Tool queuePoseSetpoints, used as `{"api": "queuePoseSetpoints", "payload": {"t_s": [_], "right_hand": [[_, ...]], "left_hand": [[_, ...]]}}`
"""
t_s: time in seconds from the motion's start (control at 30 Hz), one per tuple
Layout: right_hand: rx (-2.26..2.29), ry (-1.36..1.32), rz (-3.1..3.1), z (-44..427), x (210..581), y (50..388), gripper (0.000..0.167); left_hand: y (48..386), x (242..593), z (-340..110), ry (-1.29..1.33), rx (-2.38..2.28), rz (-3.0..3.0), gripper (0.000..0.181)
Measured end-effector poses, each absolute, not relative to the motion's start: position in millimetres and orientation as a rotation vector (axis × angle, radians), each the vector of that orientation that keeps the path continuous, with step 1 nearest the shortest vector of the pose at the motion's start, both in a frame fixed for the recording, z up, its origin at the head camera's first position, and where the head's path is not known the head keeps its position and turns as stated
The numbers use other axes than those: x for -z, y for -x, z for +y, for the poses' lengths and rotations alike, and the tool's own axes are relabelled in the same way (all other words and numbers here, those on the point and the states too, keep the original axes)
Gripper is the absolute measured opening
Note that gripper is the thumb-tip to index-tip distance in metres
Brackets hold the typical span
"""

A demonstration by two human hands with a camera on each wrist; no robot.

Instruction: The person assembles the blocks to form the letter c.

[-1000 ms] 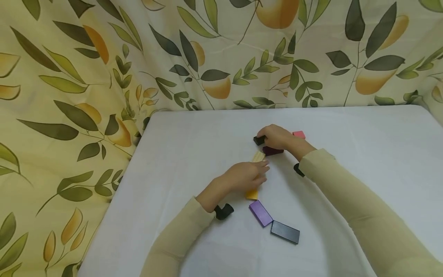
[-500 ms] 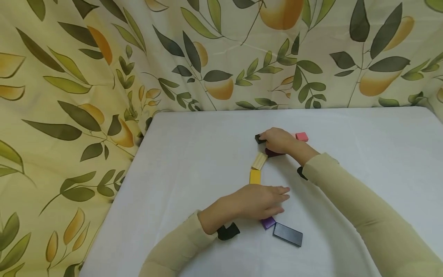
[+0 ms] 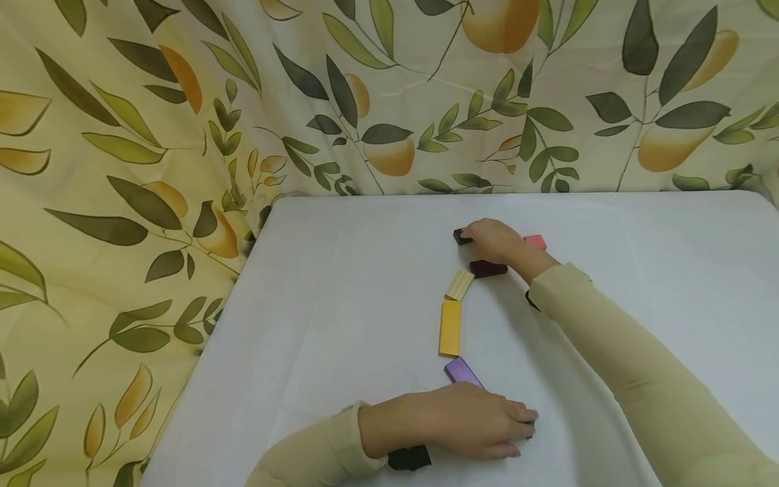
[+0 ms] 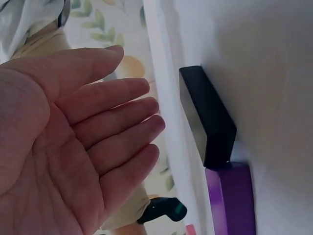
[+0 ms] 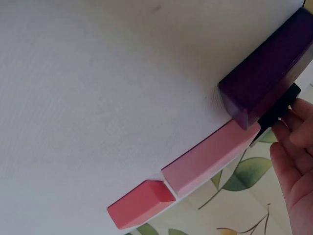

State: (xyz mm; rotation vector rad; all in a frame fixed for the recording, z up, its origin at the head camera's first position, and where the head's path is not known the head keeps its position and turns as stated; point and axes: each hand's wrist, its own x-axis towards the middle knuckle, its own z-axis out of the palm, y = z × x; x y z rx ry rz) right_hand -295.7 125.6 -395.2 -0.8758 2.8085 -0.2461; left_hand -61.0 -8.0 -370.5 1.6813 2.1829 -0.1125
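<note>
My left hand [image 3: 468,419] is over the near end of a curved line of blocks, hiding most of a dark grey block [image 4: 208,115]. In the left wrist view its fingers are extended and hold nothing, with the grey block beside them. At the far end, my right hand [image 3: 496,242] pinches a small black block [image 3: 460,236] by its side. Just in front of that lies a dark maroon block [image 3: 488,268]. A cream block [image 3: 459,285], a yellow block [image 3: 450,328] and a purple block [image 3: 464,372] run on toward my left hand.
Behind my right wrist sits a coral block [image 3: 535,241], with a pink block [image 5: 210,159] beside it in the right wrist view. All lie on a white-covered table [image 3: 341,270]. A leaf-and-fruit patterned curtain [image 3: 243,135] hangs along the back and left.
My left hand has moved from the cream and yellow blocks down to the dark grey block at the near end. The right hand stays at the black block, shifted only slightly.
</note>
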Motion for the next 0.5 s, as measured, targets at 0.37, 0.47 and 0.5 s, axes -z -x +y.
{"api": "queuePoseSetpoints", "payload": {"t_s": [0.37, 0.47, 0.5], "right_hand": [[0.278, 0.866, 2.828, 134, 396, 300, 0.035], [0.297, 0.827, 2.829, 137, 394, 301, 0.037], [0.302, 0.814, 2.832, 139, 394, 301, 0.037]], "left_hand": [[51, 378, -2, -1.688, 0.183, 2.160, 0.043], [51, 382, -2, -1.680, 0.192, 2.168, 0.043], [51, 384, -2, -1.680, 0.193, 2.172, 0.043]]}}
